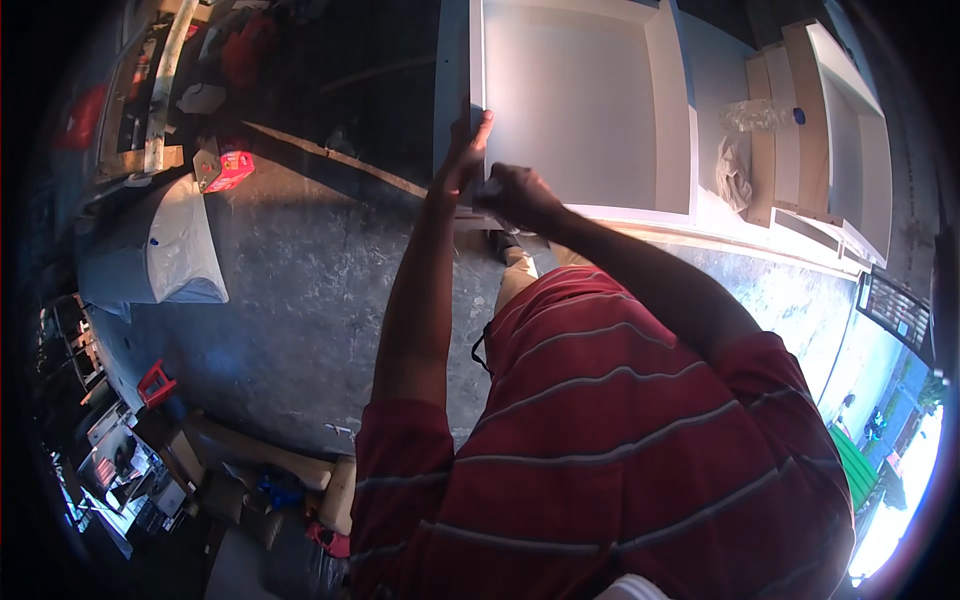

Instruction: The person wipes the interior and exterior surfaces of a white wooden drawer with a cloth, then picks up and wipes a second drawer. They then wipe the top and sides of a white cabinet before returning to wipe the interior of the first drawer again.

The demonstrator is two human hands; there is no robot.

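white, shallow, open-topped rectangular box with raised sides (pixel 570 110) lies ahead of the person, its near left corner by both hands. left hand (pixel 463 160) against the box's left edge, a finger or thumb pointing up along it; cannot tell whether it grips or only rests there. right hand (pixel 527 197) just beside it at the same corner — fingers curled over a small, greyish, blurred item (pixel 487 194), too indistinct to name. hands close together, forearms converging from either side of the red shirt with thin grey stripes (pixel 620 440).

right of the box: clear plastic bottle with a blue cap (pixel 760 117), on its side, and near it a crumpled whitish cloth (pixel 733 172). left, well apart — pink-red printed carton (pixel 232 170) on the grey, mottled floor (pixel 300 310).
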